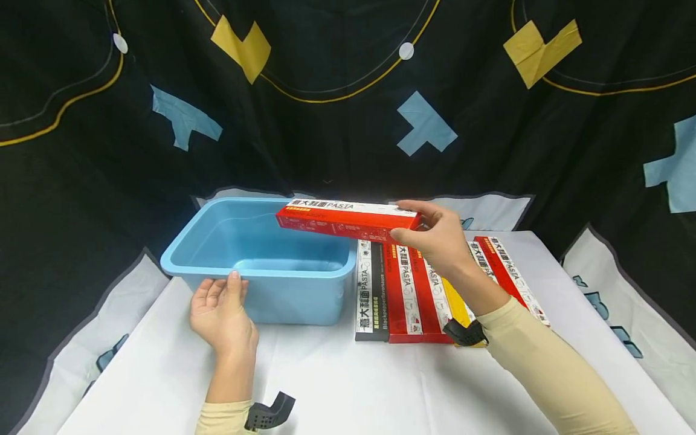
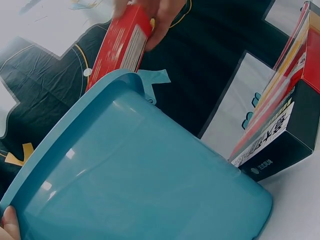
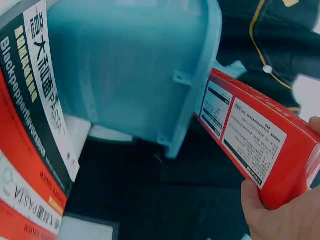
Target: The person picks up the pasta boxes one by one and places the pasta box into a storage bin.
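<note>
A red pasta box (image 1: 348,219) is held by one end in my right hand (image 1: 435,235), thumb on the near side and fingers over the top. The box lies level above the right rim of a light blue plastic tub (image 1: 272,299), its far end over the opening. In the right wrist view, the box (image 3: 255,135) shows white printed label panels on its underside. My left hand (image 1: 225,308) grips the tub's front rim left of the middle. A fingertip (image 2: 10,222) shows on that rim in the left wrist view. Inside, the visible part of the tub floor is bare.
Right of the tub, several pasta boxes lie side by side: a black one (image 1: 379,302) nearest the tub, then red ones (image 1: 399,296) and a yellow one (image 1: 459,302). My right forearm crosses above them. All stand on a white table (image 1: 348,380) before a dark curtain (image 1: 337,151).
</note>
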`<state>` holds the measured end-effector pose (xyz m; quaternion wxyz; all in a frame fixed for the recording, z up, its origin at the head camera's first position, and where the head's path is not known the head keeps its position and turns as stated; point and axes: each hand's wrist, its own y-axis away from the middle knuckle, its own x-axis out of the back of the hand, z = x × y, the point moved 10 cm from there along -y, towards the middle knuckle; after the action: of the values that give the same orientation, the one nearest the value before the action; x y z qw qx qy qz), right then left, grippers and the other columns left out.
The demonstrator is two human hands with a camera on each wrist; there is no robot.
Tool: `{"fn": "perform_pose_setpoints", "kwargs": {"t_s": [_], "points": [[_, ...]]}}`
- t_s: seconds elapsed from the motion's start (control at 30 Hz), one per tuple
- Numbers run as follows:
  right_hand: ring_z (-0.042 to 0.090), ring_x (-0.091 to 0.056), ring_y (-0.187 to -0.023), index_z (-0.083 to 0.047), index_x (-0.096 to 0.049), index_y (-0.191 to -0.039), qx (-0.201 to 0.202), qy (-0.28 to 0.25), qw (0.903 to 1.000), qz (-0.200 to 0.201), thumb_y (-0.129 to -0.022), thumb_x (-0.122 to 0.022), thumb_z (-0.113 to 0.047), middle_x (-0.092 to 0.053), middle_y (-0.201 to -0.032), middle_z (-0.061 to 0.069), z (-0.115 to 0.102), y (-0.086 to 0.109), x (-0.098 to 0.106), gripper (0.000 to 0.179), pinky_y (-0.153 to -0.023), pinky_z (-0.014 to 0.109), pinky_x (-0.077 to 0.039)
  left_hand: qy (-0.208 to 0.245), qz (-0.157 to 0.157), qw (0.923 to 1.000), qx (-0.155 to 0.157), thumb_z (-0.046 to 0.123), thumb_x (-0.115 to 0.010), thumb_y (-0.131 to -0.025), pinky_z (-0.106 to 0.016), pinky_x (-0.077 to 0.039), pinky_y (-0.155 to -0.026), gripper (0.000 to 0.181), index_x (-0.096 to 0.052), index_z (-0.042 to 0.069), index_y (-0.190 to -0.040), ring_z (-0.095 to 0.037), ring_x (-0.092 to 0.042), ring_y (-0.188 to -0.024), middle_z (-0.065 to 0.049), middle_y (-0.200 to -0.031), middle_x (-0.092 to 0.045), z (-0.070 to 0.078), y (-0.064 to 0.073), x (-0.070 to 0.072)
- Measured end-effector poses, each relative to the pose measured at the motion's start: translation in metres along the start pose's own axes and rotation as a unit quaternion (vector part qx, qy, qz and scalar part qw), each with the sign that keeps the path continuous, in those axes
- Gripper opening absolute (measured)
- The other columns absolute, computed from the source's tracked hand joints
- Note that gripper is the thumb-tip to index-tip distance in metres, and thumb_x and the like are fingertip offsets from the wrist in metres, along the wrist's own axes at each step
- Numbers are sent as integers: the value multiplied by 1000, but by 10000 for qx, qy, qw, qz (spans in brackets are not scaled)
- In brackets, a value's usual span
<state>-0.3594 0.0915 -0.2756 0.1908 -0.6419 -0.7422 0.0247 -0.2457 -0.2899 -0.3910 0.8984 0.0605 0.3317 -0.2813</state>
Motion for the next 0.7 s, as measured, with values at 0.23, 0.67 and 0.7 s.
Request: {"fn": "perform_pose_setpoints", "kwargs": {"t_s": [0.23,0.67,0.7], "points": [[22,-55,-108,-29,-62,-127,-178,575,9976,-328,-76,-83,-36,-57,-124,-6,6,-32,-45,55,-77,35,-60,-137,-28,9999,41,12,-83,-76,-33,-57,-84,54,-53,-3,-117,-23,-66,-91,-18,-105,-58,0,2,0],[18,-54,-105,-19,-63,-128,219,1663,9743,-1505,-72,-84,-30,-58,-125,-2,14,-76,-129,61,-72,24,-59,-79,-22,9998,203,11,-82,-77,-32,-57,-86,55,-51,-2,-120,-24,-66,-95,-19,-109,-57,-1,3,0],[19,-54,-104,-18,-63,-128,241,1718,9722,-1575,-72,-85,-30,-59,-124,-1,14,-79,-133,62,-72,24,-59,-45,-29,9998,182,9,-82,-77,-32,-57,-86,54,-51,-3,-120,-24,-66,-95,-19,-109,-57,0,2,-1]]}}
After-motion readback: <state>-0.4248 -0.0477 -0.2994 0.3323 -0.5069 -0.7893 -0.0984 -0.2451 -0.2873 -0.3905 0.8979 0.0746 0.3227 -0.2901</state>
